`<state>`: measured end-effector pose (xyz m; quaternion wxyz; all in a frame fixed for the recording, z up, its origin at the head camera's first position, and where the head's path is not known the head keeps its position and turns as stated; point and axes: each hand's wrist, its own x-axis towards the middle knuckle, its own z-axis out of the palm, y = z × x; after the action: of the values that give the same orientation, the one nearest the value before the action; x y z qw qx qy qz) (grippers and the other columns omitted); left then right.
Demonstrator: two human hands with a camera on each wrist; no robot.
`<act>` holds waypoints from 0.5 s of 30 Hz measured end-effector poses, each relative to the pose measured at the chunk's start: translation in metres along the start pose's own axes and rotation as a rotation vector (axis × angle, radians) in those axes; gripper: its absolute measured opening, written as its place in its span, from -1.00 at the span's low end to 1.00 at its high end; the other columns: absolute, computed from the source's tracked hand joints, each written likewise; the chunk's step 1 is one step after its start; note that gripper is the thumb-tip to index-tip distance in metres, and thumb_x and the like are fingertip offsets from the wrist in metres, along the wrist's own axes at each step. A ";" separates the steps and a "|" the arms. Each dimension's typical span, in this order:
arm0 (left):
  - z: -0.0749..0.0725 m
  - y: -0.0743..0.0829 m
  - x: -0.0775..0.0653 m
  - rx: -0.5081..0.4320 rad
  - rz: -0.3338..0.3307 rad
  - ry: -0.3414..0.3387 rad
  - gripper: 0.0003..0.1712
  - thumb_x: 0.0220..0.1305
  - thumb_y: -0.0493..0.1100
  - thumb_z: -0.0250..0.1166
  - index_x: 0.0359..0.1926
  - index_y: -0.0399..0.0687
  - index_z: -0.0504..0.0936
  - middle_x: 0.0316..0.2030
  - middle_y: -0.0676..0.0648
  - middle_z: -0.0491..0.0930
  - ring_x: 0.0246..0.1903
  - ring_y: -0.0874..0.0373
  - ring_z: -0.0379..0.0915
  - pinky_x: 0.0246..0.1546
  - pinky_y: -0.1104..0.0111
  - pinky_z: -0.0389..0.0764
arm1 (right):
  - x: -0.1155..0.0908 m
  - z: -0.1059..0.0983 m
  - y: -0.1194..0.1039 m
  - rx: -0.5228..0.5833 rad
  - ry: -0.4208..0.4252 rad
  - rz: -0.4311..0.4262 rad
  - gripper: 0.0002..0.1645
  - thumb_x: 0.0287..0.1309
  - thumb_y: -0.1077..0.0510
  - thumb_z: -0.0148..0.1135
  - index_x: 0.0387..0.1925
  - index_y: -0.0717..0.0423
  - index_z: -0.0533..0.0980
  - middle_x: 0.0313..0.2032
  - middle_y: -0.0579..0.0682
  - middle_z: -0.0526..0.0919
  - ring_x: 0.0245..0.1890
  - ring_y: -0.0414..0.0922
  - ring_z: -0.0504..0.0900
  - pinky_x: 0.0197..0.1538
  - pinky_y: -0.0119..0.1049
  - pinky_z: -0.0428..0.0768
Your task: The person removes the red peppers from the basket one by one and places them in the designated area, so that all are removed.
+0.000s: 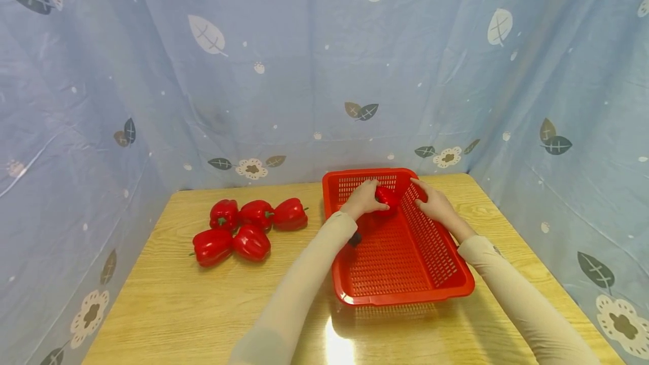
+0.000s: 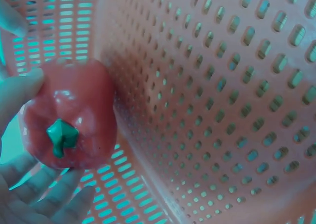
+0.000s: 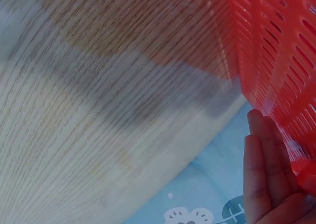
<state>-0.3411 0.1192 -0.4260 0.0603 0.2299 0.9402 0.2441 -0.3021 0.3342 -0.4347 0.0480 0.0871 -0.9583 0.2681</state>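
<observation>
Inside the red plastic basket, near its far end, my left hand holds a red bell pepper. The left wrist view shows the thumb on one side of that bell pepper and the other fingers along the opposite side, with its green stem facing the camera. My right hand is at the basket's right rim, thumb on the inner side. In the right wrist view, the straight fingers lie along the outside of the perforated wall.
Several red bell peppers lie in a group on the wooden table, left of the basket. A blue patterned curtain surrounds the table at the back and sides. Something small and dark shows beside the left sleeve.
</observation>
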 end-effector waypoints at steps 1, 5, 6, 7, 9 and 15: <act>-0.001 0.000 -0.001 -0.007 -0.002 0.003 -0.17 0.02 0.09 0.40 0.27 -0.09 0.30 0.16 -0.06 0.39 0.10 0.12 0.36 0.13 0.35 0.42 | 0.000 -0.001 0.000 0.000 -0.002 0.003 -0.26 0.12 0.32 0.04 0.36 0.14 0.12 0.19 0.39 0.32 -0.43 0.13 0.42 -0.25 -0.02 0.41; -0.004 -0.001 -0.002 -0.025 0.002 0.006 -0.19 0.02 0.07 0.40 0.26 -0.09 0.31 0.15 -0.06 0.39 0.10 0.12 0.36 0.14 0.34 0.41 | -0.001 -0.002 -0.001 -0.012 -0.002 0.001 -0.25 0.10 0.32 0.05 0.36 0.15 0.13 0.15 0.38 0.36 -0.54 0.01 0.34 -0.33 -0.12 0.37; -0.004 -0.002 -0.002 -0.028 0.002 0.007 -0.19 0.02 0.07 0.40 0.25 -0.09 0.31 0.14 -0.06 0.40 0.09 0.12 0.36 0.14 0.34 0.41 | -0.001 -0.003 -0.001 -0.013 -0.003 0.000 -0.25 0.10 0.32 0.04 0.36 0.15 0.13 0.15 0.38 0.36 -0.56 0.00 0.33 -0.34 -0.12 0.36; -0.005 -0.002 -0.003 -0.032 0.002 0.007 -0.19 0.02 0.07 0.40 0.25 -0.09 0.31 0.14 -0.06 0.40 0.09 0.12 0.36 0.14 0.34 0.41 | -0.002 -0.003 -0.002 -0.017 -0.002 -0.004 -0.25 0.10 0.32 0.05 0.35 0.15 0.13 0.15 0.39 0.36 -0.56 0.00 0.33 -0.34 -0.13 0.36; -0.006 -0.003 -0.003 -0.036 0.000 0.010 -0.19 0.02 0.07 0.40 0.25 -0.09 0.31 0.13 -0.06 0.40 0.08 0.12 0.37 0.12 0.34 0.42 | -0.002 -0.003 -0.002 -0.020 -0.005 -0.009 -0.25 0.10 0.32 0.04 0.35 0.16 0.12 0.17 0.39 0.34 -0.57 -0.02 0.31 -0.34 -0.13 0.36; -0.011 -0.002 -0.005 -0.063 0.020 0.039 -0.20 0.03 0.07 0.39 0.25 -0.08 0.30 0.11 -0.06 0.40 0.03 0.14 0.38 0.07 0.34 0.47 | -0.001 -0.003 -0.005 -0.021 -0.014 -0.014 -0.26 0.11 0.32 0.04 0.36 0.17 0.11 0.18 0.41 0.32 -0.64 -0.06 0.25 -0.36 -0.13 0.36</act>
<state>-0.3398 0.1103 -0.4177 0.0467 0.2323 0.9307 0.2787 -0.2998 0.3319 -0.4299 0.0440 0.0952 -0.9607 0.2570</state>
